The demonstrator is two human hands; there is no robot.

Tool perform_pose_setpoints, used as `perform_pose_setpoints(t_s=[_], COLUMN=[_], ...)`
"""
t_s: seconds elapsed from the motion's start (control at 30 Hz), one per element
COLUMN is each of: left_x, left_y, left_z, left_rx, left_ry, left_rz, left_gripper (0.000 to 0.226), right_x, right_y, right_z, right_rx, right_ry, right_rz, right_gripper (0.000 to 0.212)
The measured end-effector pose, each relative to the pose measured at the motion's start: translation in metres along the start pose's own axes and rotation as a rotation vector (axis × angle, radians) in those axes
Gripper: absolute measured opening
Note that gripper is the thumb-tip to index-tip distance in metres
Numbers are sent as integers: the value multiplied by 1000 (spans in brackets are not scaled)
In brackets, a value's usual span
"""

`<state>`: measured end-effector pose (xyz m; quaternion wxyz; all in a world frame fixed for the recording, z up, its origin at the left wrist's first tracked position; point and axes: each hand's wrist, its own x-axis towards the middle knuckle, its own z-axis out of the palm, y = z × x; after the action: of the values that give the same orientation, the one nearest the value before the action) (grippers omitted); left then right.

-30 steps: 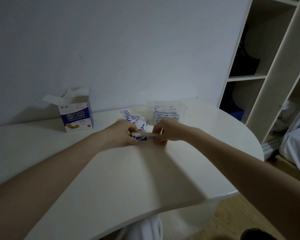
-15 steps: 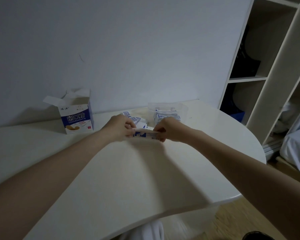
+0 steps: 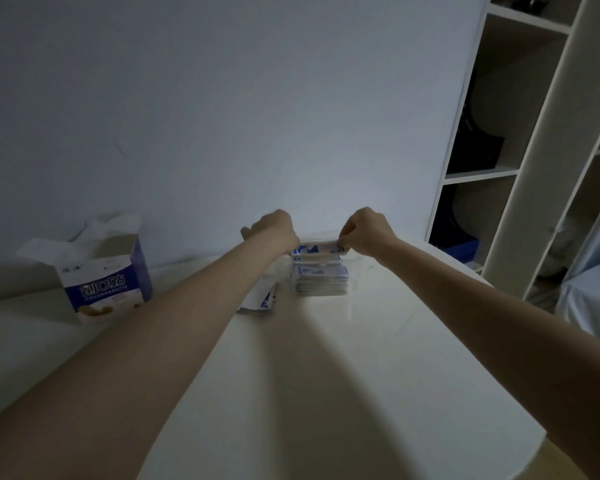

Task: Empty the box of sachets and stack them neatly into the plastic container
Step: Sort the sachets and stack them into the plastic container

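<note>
Both hands — left hand (image 3: 274, 227) and right hand (image 3: 364, 230) — pinch the ends of a small bundle of blue-and-white paper sachets (image 3: 317, 247), each grip clamped on it, above the stack in the clear plastic container (image 3: 355, 271) on the white table (image 3: 326, 375). Light, thin and slippery, the sachets probably fan apart — end holds look safest.

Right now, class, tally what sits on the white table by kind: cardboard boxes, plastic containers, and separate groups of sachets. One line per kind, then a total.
Cardboard boxes: 1, the opened blue-and-white box.
Plastic containers: 1, the clear container.
Sachet groups: 3, the stack in the container, the loose pile beside it, and the bundle held by the left hand and right hand.
Total: 5
</note>
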<state>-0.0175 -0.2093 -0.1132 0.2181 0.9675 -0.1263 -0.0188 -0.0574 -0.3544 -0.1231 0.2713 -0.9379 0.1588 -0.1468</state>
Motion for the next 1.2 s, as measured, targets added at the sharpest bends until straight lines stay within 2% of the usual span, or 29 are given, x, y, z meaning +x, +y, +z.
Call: perform_pose_setpoints(t_s=[0.07, 0.17, 0.3, 0.43, 0.6, 0.7, 0.83, 1.0, 1.2], left_x=[5, 6, 6, 8, 9, 8, 3, -2, 0], left_y=[6, 12, 11, 12, 8, 6, 9, 12, 10], left_z=[6, 9, 11, 14, 20, 24, 26, 30, 31], left_rx=[99, 285, 445, 519, 564, 543, 490, 481, 491], left_ry=[-52, -84, -86, -68, 7, 25, 0, -90, -45], left_rz=[-18, -6, 50, 96, 136, 136, 153, 113, 148], left_gripper=[4, 21, 25, 30, 29, 30, 43, 50, 55], right_x=[6, 10, 6, 4, 2, -2, -17, -24, -29], right_y=[3, 6, 2, -2, -3, -6, -17, -21, -23], right_z=[7, 12, 11, 11, 5, 7, 5, 6, 4], right_rx=[-74, -157, -243, -339, -406, -427, -477, -416, -427], right_ry=[-50, -77, -84, -108, -126, -233, -364, -366, -356], right_rz=[28, 43, 21, 17, 11, 34, -7, 3, 1], right_gripper=[21, 23, 7, 22, 23, 22, 30, 39, 43])
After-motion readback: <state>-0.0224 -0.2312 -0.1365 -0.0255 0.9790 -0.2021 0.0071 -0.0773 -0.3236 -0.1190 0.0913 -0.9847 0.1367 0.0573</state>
